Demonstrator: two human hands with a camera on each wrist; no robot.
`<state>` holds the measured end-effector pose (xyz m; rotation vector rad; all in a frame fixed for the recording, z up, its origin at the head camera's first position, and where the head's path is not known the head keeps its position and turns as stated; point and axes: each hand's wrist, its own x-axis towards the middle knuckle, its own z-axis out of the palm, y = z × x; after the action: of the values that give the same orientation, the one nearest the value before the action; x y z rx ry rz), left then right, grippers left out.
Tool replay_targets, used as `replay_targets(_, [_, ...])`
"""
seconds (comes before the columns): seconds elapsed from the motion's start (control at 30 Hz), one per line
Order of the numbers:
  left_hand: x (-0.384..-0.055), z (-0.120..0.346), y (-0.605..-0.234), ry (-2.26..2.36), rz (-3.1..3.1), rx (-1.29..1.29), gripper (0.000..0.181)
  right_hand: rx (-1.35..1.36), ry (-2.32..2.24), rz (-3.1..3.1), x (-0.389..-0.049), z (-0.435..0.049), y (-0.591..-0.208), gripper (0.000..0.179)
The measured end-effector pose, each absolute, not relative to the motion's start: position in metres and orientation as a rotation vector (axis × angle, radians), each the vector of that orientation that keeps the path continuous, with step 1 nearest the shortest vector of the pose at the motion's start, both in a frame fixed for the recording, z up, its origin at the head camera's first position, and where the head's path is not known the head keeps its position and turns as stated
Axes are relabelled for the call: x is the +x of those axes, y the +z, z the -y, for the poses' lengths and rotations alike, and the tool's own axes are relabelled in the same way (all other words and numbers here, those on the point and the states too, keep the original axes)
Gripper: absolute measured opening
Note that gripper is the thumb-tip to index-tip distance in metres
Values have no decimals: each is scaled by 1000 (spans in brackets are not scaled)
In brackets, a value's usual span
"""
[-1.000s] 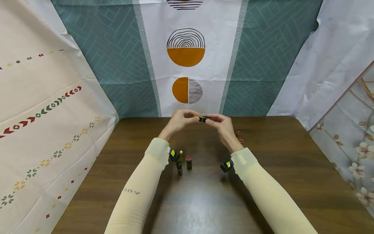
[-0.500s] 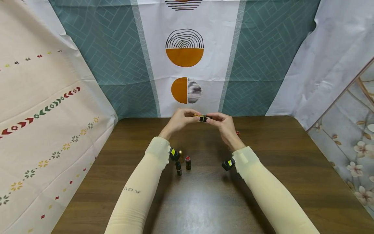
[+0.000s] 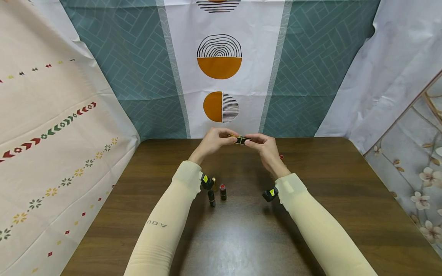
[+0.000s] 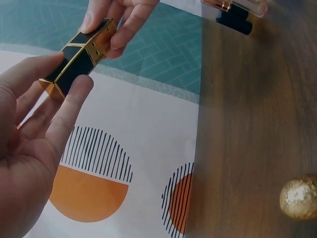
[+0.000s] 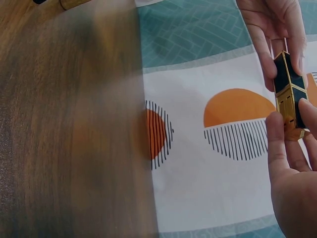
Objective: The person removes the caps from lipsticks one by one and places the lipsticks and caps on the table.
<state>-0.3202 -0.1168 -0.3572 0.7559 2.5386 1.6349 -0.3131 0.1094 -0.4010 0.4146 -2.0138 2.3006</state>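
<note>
A square black-and-gold lipstick tube [image 3: 240,140] is held up over the far edge of the table, roughly level. My left hand [image 3: 212,143] pinches its left end between thumb and fingers; my right hand [image 3: 264,149] pinches the other end. Seen from the left wrist, the tube [image 4: 78,57] has black panels with gold edges and a gold band near the middle. In the right wrist view the same tube [image 5: 289,89] runs from hand to hand. The fingers hide both ends in part.
On the table [image 3: 159,180], near my left wrist, stand a red-tipped lipstick [image 3: 223,192], a black tube [image 3: 211,198] and a gold piece [image 3: 215,184]. A red-topped item [image 3: 281,157] shows beside my right wrist. A patterned cloth [image 3: 228,84] hangs behind the table.
Both hands keep their hold on the lipstick tube, almost still. My right wrist has shifted slightly to the right, covering more of the red-topped items.
</note>
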Motion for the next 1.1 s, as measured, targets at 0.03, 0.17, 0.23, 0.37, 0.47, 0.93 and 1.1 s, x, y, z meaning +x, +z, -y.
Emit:
replay_targets(0.03, [-320,117,-357,1630,-2540,756,22,415,2298,2015,-313,-110,-401,33])
replay_targets(0.17, [-320,118,-356,1617,-2543,750,22,425,2292,2019,-312,-109,-400,32])
replay_targets(0.23, [-320,119,-356,1619,-2538,753,22,427,2295,2012,-311,-109,-400,31])
replay_targets(0.37, [-319,119,-354,1627,-2537,765,22,433,2297,1986,-310,-109,-398,30])
replay_targets(0.47, [-318,118,-353,1639,-2549,767,22,429,2291,1969,-310,-108,-397,31])
replay_targets(0.93, [-315,116,-351,1655,-2542,791,22,415,2255,2004,-311,-114,-391,33])
replay_targets(1.1, [-315,113,-352,1661,-2556,794,21,410,2242,1999,-311,-114,-392,32])
